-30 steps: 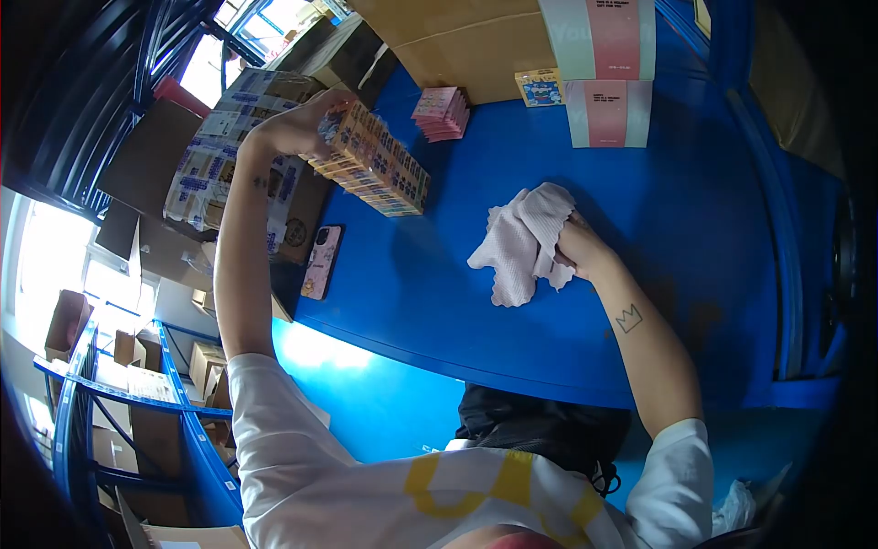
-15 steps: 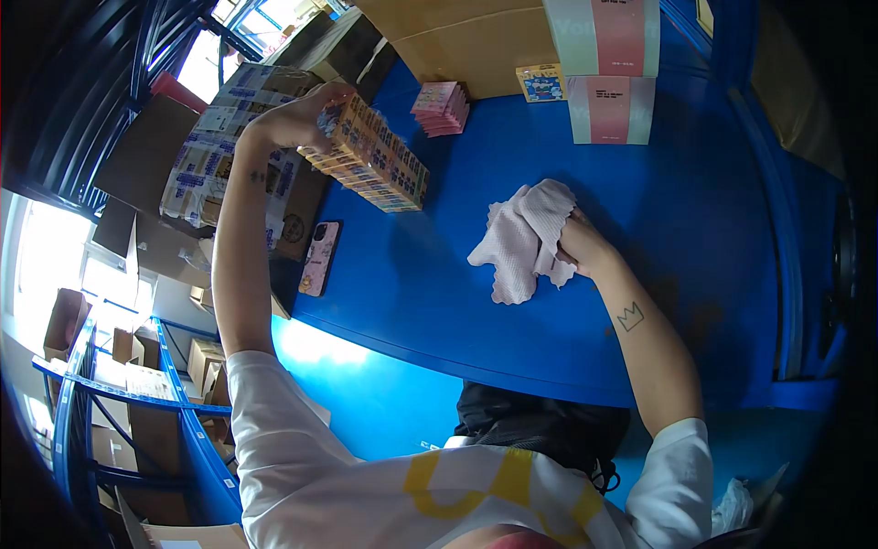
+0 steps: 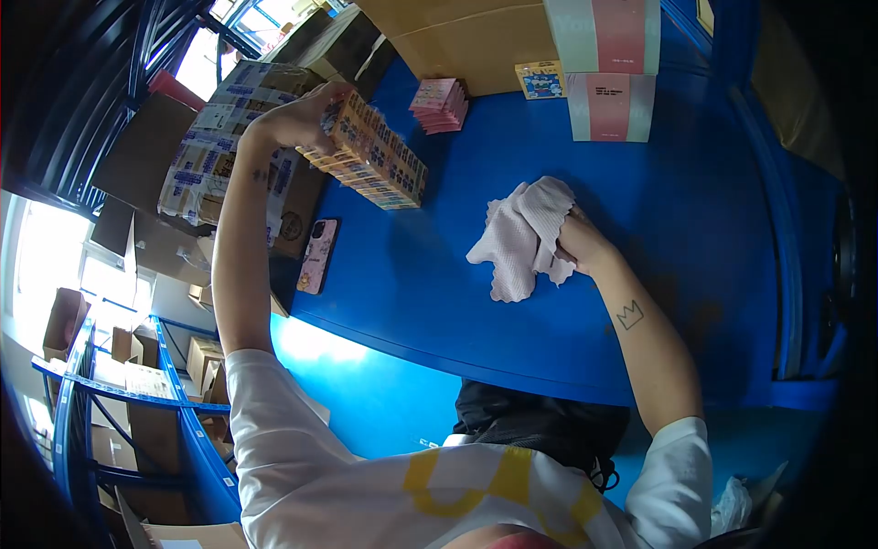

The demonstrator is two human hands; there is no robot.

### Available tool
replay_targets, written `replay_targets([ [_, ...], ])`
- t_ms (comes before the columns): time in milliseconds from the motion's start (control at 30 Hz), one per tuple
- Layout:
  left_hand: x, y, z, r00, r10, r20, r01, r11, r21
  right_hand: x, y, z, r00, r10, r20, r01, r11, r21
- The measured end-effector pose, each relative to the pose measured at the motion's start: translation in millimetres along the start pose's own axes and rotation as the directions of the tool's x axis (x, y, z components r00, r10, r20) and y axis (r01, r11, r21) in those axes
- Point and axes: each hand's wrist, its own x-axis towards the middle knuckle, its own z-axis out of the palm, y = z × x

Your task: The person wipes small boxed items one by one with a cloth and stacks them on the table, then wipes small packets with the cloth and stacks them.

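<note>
My left hand (image 3: pixel 297 121) is closed on the near-left end of a tall stack of small orange patterned boxes (image 3: pixel 380 156) on the blue table (image 3: pixel 439 339). Some clear film shows around that end, and part of my fingers is hidden behind it. A pale pinkish-grey cleaning cloth (image 3: pixel 526 242) with a wavy edge hangs crumpled from my right hand (image 3: pixel 583 245). Its fingers are curled into the cloth and mostly covered by it. Whether the cloth rests on the table top, I cannot tell.
A phone in a pink case (image 3: pixel 317 256) lies by the table's left edge. Toward the back are a stack of pink packets (image 3: pixel 440 105), a small yellow box (image 3: pixel 540 80) and two pink-and-white boxes (image 3: pixel 611 108). A taped carton (image 3: pixel 229 137) stands at left, beyond it blue shelving (image 3: pixel 187 430).
</note>
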Motion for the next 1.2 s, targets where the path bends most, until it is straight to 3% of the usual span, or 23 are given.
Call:
replay_targets([
  [233, 2.9, -2.3, 0.6, 0.999, 0.023, -0.035, -0.021, 0.999, 0.048, 8.4, 9.3, -4.5, 1.000, -0.002, 0.018, 0.001, 0.998, 0.062],
  [367, -1.9, 4.0, -0.4, 1.000, 0.019, 0.016, -0.019, 1.000, -0.013, 0.7, 2.9, -1.8, 0.997, -0.012, 0.079, 0.006, 0.998, 0.069],
  [467, -0.1, -17.4, -1.1, 0.992, 0.123, -0.007, -0.123, 0.989, -0.083, -5.0, -3.2, -0.2, 0.995, -0.018, 0.100, 0.009, 0.996, 0.084],
  [500, -2.7, -16.9, -4.0, 0.924, 0.316, -0.217, -0.321, 0.947, 0.010, -5.2, -4.5, -0.3, 0.996, -0.016, 0.088, 0.008, 0.996, 0.090],
  [533, -0.1, -14.3, -3.2, 0.770, 0.496, -0.402, -0.487, 0.863, 0.134, -4.2, -5.0, -0.9, 0.997, -0.015, 0.069, 0.008, 0.995, 0.095],
  [600, -27.6, 67.2, 2.7, 0.671, 0.392, -0.629, -0.558, 0.826, -0.081, 5.0, 1.6, -4.9, 0.997, -0.015, 0.078, 0.002, 0.987, 0.162],
  [633, -22.9, 90.9, 15.1, 0.665, 0.391, -0.637, -0.568, 0.818, -0.090, 17.3, 12.6, -8.5, 0.998, -0.013, 0.065, 0.003, 0.989, 0.151],
  [700, -13.5, 132.9, 36.1, 0.647, 0.362, -0.671, -0.587, 0.798, -0.135, 43.6, 34.4, -13.9, 0.906, -0.292, 0.305, 0.246, 0.952, 0.181],
  [767, 14.1, 169.6, 69.5, 0.726, 0.350, -0.592, -0.494, 0.865, -0.093, 50.1, 30.1, -24.0, 0.880, -0.072, 0.470, -0.096, 0.941, 0.324],
  [800, 49.1, 171.4, 94.2, 0.704, 0.386, -0.597, -0.469, 0.883, 0.017, 51.6, 26.0, -25.3, 0.898, -0.091, 0.430, -0.064, 0.941, 0.333],
  [867, 124.2, 167.7, 138.9, 0.568, 0.449, -0.690, -0.508, 0.851, 0.136, 62.0, 14.4, -15.0, 0.817, -0.180, 0.548, -0.224, 0.777, 0.589],
  [933, 174.4, 169.7, 164.5, 0.549, 0.300, -0.780, -0.433, 0.900, 0.042, 65.7, 10.0, -25.8, 0.712, -0.328, 0.621, -0.406, 0.529, 0.745],
  [967, 189.6, 170.0, 170.8, 0.537, 0.327, -0.778, -0.466, 0.884, 0.050, 64.5, 9.2, -41.4, 0.729, -0.344, 0.592, -0.375, 0.523, 0.765],
  [1200, 222.9, 162.6, 182.1, 0.481, 0.175, -0.859, -0.158, 0.981, 0.111, 65.9, 28.6, -35.8, 0.665, -0.578, 0.473, -0.220, 0.454, 0.863],
])
